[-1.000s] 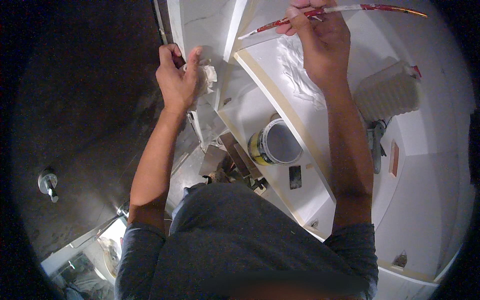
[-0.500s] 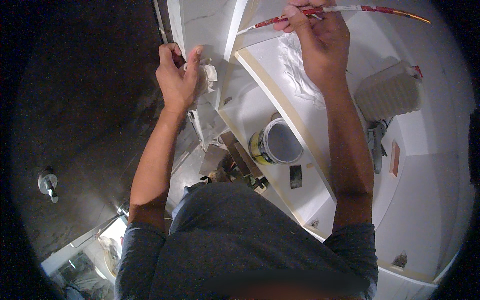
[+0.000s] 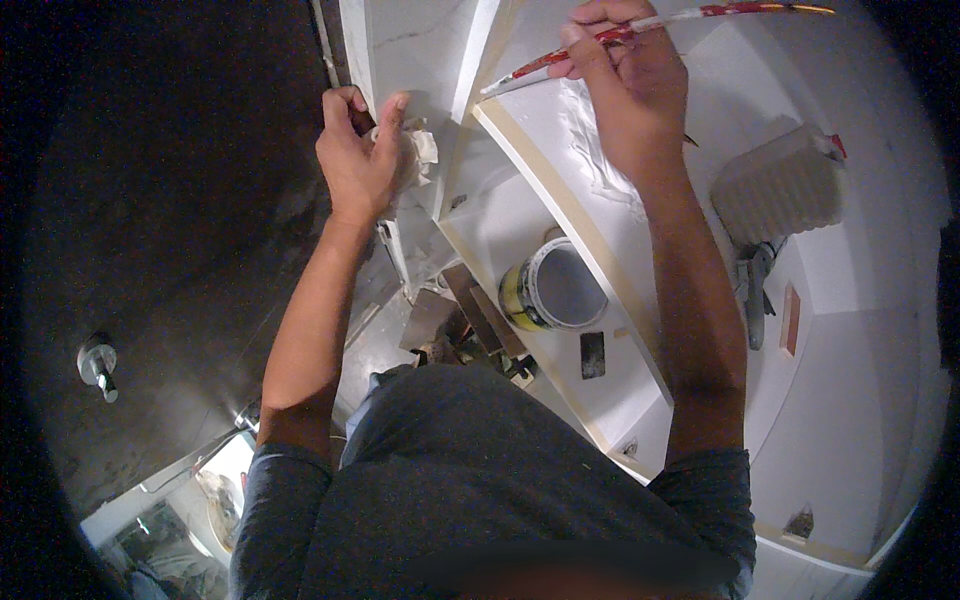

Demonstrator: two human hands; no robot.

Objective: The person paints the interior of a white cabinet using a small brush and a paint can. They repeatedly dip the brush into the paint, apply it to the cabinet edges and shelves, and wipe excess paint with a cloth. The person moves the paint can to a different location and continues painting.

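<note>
My right hand point(image 3: 630, 95) is closed around a slim paintbrush point(image 3: 530, 68) with a red handle smeared white. Its white tip points left, close to the corner where a white upright edge meets a tape-bordered ledge point(image 3: 545, 180); whether it touches cannot be told. A small dark point shows beside my right wrist, its owner hidden. My left hand point(image 3: 355, 160) is closed on a crumpled white wad point(image 3: 418, 155), paper or cloth, beside the dark wall, thumb raised. Beneath my right hand, a rumpled white sheet point(image 3: 595, 150) lies on the white surface.
A paint bucket point(image 3: 568, 283) stands in a white recess with a dark rectangular block point(image 3: 593, 356) beside it. To the right are a ribbed translucent jug point(image 3: 775, 185), a grey tool point(image 3: 755, 300) and a reddish-brown strip point(image 3: 790, 318). A metal fitting point(image 3: 98, 365) juts from the dark wall point(image 3: 180, 220).
My right hand has shifted slightly left and nearer, and the brush tip has come lower, toward the ledge corner. My left hand has hardly moved.
</note>
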